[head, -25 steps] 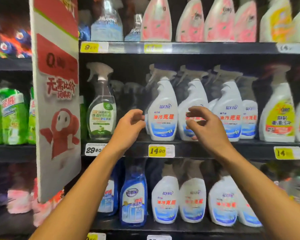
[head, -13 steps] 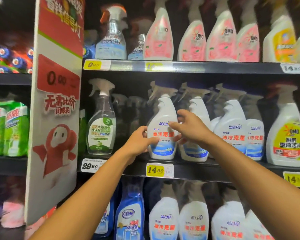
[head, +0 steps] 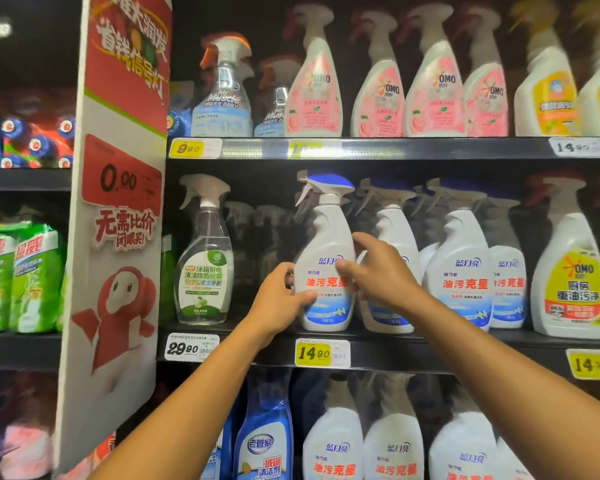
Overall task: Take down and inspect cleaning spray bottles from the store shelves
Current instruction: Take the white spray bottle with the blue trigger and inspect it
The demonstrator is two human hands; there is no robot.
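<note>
White spray bottle (head: 326, 271), above the yellow price tag (head: 322, 353): left hand (head: 279, 303) grips its side, right hand (head: 378, 271) curls round its front. Step: take-down. Next move likely requires lifting clear of the shelf (head: 430, 355).

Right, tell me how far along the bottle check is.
Done: nothing looks taken down; neither hand carries a bottle clear of the shelf. In hand: left hand and right hand grip the white spray bottle, which stands on the middle shelf. Left: lifting it off and inspecting it.
</note>
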